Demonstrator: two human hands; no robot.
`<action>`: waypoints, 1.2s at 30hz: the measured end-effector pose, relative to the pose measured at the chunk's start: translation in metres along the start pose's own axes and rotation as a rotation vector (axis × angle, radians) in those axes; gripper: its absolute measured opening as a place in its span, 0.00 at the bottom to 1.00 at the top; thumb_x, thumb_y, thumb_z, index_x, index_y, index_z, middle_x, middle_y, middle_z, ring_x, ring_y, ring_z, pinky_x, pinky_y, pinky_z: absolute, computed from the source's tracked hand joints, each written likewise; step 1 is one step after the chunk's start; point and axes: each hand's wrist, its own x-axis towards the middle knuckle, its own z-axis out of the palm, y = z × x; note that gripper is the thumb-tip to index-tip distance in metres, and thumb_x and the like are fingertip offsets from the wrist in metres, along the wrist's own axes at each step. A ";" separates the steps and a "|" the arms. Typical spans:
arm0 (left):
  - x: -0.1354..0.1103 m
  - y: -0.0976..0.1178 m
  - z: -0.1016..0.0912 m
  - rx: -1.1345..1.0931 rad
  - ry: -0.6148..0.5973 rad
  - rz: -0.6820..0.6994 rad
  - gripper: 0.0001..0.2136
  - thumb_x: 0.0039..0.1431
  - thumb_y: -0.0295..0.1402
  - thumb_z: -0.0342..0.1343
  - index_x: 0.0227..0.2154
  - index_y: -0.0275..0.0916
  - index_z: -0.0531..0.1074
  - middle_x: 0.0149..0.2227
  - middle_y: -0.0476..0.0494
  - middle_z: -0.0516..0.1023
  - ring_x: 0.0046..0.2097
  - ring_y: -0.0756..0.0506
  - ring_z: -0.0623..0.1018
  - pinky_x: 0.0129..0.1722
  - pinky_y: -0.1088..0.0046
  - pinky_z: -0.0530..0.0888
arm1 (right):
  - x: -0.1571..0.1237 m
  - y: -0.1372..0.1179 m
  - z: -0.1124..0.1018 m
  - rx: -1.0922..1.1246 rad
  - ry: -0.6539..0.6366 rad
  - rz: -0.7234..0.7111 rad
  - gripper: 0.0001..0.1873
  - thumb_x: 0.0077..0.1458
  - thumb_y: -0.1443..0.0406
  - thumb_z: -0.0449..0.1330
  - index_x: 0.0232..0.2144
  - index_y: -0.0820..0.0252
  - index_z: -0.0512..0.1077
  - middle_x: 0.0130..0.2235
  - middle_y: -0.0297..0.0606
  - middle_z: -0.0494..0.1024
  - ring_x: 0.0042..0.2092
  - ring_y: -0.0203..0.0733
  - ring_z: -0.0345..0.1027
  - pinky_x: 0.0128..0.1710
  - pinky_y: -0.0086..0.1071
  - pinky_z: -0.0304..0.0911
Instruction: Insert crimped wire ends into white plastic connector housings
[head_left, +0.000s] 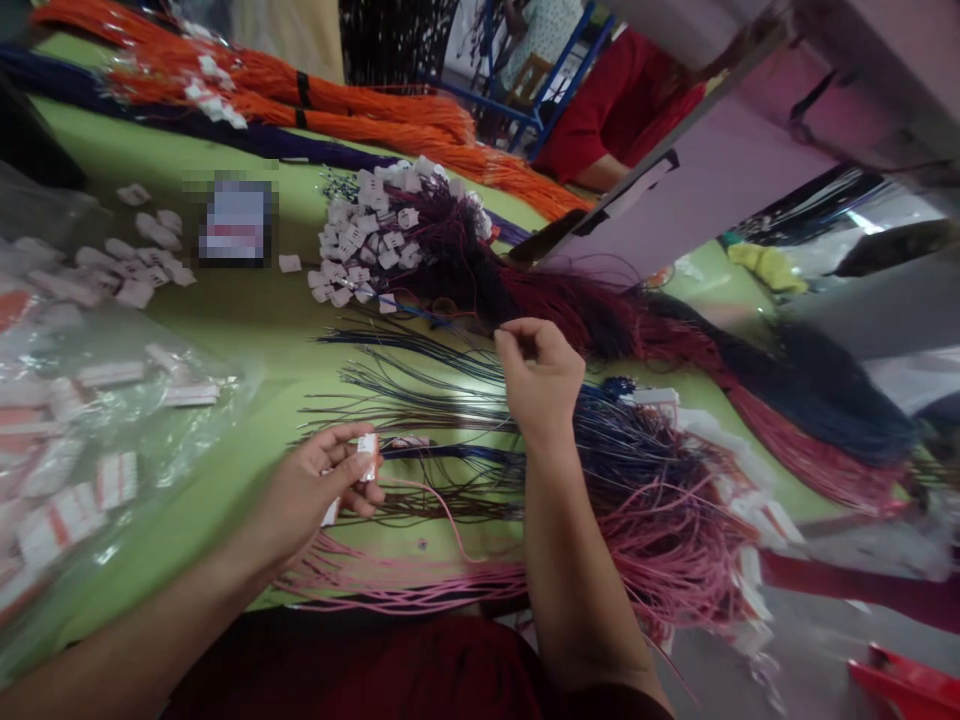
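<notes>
My left hand (319, 488) is closed on a small white plastic connector (367, 446) with a thin pink wire (439, 505) trailing out of it. My right hand (538, 378) is raised above the spread wires with its fingertips pinched together; what they grip is too thin to make out. Under both hands lie loose rows of dark blue wires (420, 395) and pink wires (420, 575) on the green table (247, 320). A heap of white connectors with dark red wires (390, 235) sits just beyond my right hand.
Clear bags of white connectors (82, 440) lie at the left, with loose connectors (142, 260) behind them. Orange wire bundles (337, 110) and purple ones cross the far edge. Thick red and blue bundles (750, 400) run off right. A person in red (622, 110) sits opposite.
</notes>
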 end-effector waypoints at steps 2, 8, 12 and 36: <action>0.000 0.000 0.000 0.004 -0.001 0.000 0.21 0.47 0.34 0.64 0.44 0.35 0.66 0.27 0.51 0.74 0.24 0.51 0.76 0.21 0.78 0.71 | -0.004 -0.007 -0.002 -0.159 -0.161 -0.046 0.06 0.54 0.66 0.55 0.31 0.59 0.72 0.32 0.36 0.76 0.32 0.37 0.67 0.33 0.29 0.59; -0.002 0.003 0.002 0.013 0.014 -0.007 0.19 0.47 0.34 0.64 0.42 0.36 0.67 0.27 0.52 0.74 0.24 0.51 0.75 0.21 0.76 0.71 | -0.002 0.006 -0.009 -0.691 -0.343 0.235 0.09 0.53 0.69 0.52 0.28 0.61 0.72 0.27 0.43 0.75 0.30 0.43 0.69 0.30 0.32 0.57; -0.003 0.005 0.002 0.023 0.005 -0.002 0.19 0.47 0.35 0.63 0.42 0.36 0.67 0.25 0.53 0.73 0.22 0.51 0.75 0.20 0.77 0.69 | 0.004 0.002 -0.023 -0.258 0.036 0.129 0.07 0.53 0.64 0.55 0.29 0.60 0.71 0.27 0.36 0.74 0.28 0.38 0.67 0.30 0.31 0.60; 0.001 -0.003 -0.004 0.023 -0.043 0.052 0.18 0.50 0.34 0.62 0.44 0.37 0.66 0.28 0.50 0.74 0.26 0.50 0.76 0.20 0.79 0.70 | -0.095 -0.043 -0.006 0.240 -0.572 -0.165 0.07 0.55 0.72 0.53 0.28 0.61 0.69 0.30 0.37 0.73 0.33 0.36 0.65 0.33 0.29 0.60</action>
